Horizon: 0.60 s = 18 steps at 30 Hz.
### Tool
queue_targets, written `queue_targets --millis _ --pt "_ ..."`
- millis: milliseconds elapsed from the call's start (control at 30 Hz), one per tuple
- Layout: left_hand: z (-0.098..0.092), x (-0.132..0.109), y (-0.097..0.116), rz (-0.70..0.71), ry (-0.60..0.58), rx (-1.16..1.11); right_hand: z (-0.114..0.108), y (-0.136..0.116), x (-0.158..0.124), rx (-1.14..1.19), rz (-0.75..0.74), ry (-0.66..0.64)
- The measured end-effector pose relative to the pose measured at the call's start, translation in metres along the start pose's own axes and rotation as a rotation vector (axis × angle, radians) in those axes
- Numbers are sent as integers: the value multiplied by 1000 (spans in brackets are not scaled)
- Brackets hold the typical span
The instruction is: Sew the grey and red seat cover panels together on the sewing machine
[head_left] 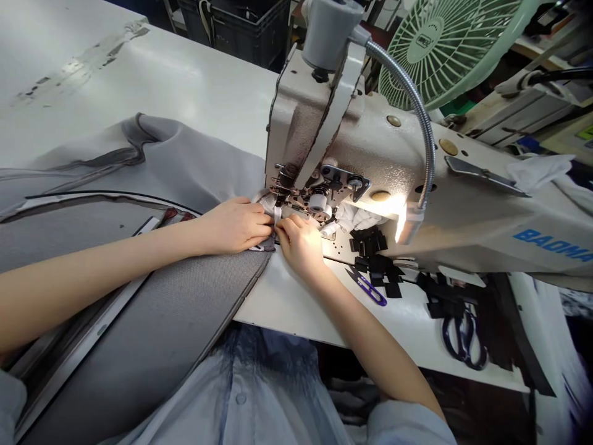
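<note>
Grey fabric with dark edging spreads over the left side of the table and reaches the needle area of a sewing machine. My left hand lies on the fabric edge just left of the presser foot, its fingers bent together and pressing the cloth. Close beside it, my right hand pinches a small pale strip in front of the needle. The fingertips of both hands nearly touch. Where the strip meets the fabric is partly hidden by the fingers.
Purple thread snips, black strap pieces and dark-handled scissors lie right of my right hand. A green fan stands behind the machine. A dark crate is beyond the table.
</note>
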<state>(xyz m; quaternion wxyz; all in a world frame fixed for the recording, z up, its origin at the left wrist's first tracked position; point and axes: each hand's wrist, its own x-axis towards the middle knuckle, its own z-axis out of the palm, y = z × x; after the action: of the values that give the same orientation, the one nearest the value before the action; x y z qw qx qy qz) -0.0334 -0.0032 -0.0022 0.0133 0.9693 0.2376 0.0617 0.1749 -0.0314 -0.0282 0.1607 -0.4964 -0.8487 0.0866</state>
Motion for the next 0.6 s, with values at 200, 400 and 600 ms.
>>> queue_targets --millis 200,400,600 --pt "2 -1 -1 -148 -19 -102 1 1 3 -101 -90 -77" --pt "4 0 5 -174 27 -34 4 -3 -8 -188 -104 -25" --pt "-1 3 -1 -94 26 -82 -7 -20 -35 -182 -221 -19"
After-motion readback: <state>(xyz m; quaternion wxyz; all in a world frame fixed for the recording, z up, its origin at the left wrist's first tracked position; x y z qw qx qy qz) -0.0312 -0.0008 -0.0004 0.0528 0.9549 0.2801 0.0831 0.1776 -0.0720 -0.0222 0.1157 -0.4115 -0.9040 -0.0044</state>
